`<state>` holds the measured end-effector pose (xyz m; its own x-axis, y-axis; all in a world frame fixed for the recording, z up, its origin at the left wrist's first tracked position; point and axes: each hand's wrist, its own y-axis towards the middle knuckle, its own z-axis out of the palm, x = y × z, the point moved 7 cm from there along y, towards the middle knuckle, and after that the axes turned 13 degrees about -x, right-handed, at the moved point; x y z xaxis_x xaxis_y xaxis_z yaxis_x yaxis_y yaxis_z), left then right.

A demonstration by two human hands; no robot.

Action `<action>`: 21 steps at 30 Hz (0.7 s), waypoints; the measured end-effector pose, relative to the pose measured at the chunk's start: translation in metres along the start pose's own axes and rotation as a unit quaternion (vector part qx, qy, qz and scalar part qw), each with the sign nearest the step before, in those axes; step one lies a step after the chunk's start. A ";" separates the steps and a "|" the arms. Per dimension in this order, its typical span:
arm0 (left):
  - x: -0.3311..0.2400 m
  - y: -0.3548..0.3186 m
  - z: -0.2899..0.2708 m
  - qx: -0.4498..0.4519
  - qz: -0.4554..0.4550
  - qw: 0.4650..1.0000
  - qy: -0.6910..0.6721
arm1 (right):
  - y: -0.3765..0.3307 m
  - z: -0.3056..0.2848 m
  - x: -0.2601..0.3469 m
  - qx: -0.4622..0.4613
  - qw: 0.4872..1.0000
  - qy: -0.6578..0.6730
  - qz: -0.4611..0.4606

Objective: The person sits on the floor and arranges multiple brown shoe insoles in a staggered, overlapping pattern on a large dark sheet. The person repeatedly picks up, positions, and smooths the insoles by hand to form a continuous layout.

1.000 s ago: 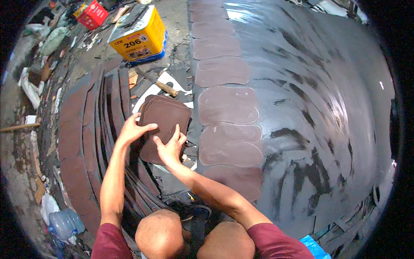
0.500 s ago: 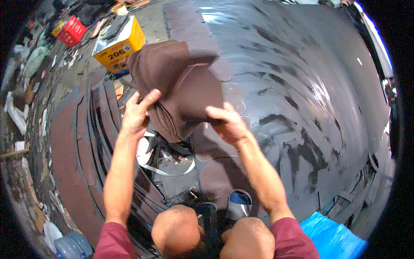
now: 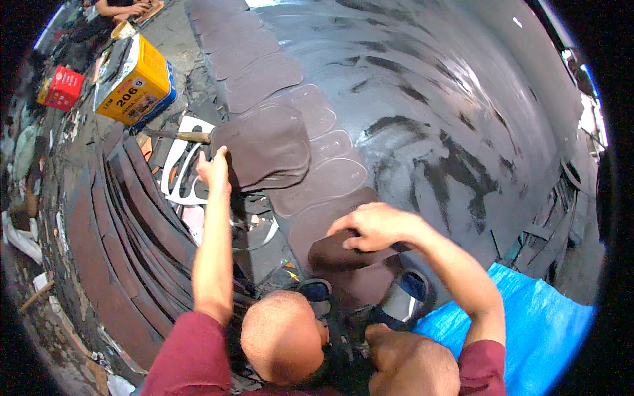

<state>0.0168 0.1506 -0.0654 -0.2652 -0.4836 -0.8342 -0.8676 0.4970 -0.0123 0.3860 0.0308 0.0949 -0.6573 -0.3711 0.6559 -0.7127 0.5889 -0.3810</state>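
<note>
My left hand (image 3: 216,170) grips the near-left edge of a stack of brown shoe soles (image 3: 264,145), thumb on top. The stack is tilted over a long row of similar soles (image 3: 317,188) laid overlapping on the ground. Nearer my feet, my right hand (image 3: 373,228) is closed, fingers curled down, on a dark brown sole (image 3: 337,254) low over the near end of the row. Its fingertips are partly hidden, and the sole lies in shadow. A hammer with a wooden handle (image 3: 178,135) lies just left of the stack.
Curved dark strips (image 3: 132,244) are piled on the left, with white cut-out scraps (image 3: 181,165) nearby. A yellow-and-white box (image 3: 135,82) and a red box (image 3: 61,86) stand farther off. A black sheet (image 3: 449,132) covers the right; a blue sheet (image 3: 508,330) lies near right. Another person's hands (image 3: 135,9) show at top left.
The stack, earlier between both hands, is now in my left hand alone and lies flatter. My right hand has left it and moved down toward my feet with a sole. The view has shifted.
</note>
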 end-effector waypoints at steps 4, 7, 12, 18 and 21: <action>-0.002 -0.028 0.028 0.186 0.080 0.971 0.129 | -0.010 0.071 -0.012 0.022 0.996 -0.010 0.085; -0.007 0.000 -0.006 0.009 0.194 0.968 0.160 | -0.033 0.077 -0.008 -0.173 0.962 -0.210 -0.001; -0.123 -0.138 0.013 0.213 0.366 0.902 0.085 | -0.109 0.014 -0.068 -0.404 0.912 0.042 0.061; -0.313 -0.343 -0.022 0.585 0.171 0.746 -0.268 | -0.225 -0.055 -0.170 -0.678 0.615 0.372 0.154; -0.341 -0.404 -0.026 0.573 0.089 0.758 -0.297 | -0.243 -0.080 -0.169 -0.621 0.544 0.561 0.054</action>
<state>0.4471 0.0955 0.2383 0.1967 -0.0935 -0.9760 0.1860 0.9809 -0.0565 0.6896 0.0080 0.1283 0.3815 -0.0250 0.9240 0.4898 0.8533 -0.1791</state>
